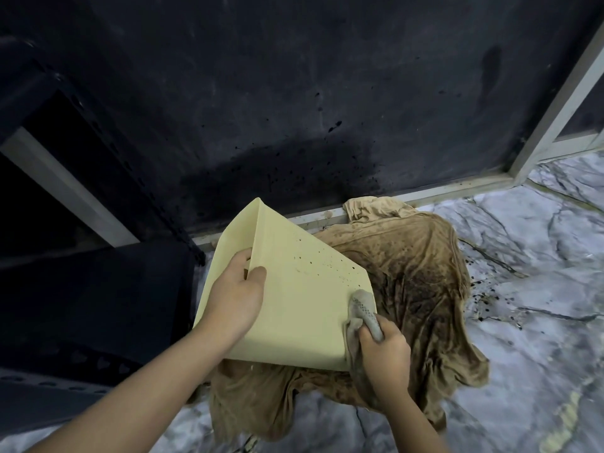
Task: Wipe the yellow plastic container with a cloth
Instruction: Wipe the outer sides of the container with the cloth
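Note:
The pale yellow plastic container is tilted above a brown cloth, one broad side facing me, with small dark specks near its upper right. My left hand grips the container's left edge, thumb on the broad side and fingers curled round the corner. My right hand holds a grey wiping cloth bunched in its fingers and presses it against the container's lower right corner.
A large stained brown cloth lies spread on the marbled grey floor under the container. A dark splattered wall panel with a pale metal frame stands behind. Dark shelving is at the left. Black specks dot the floor to the right.

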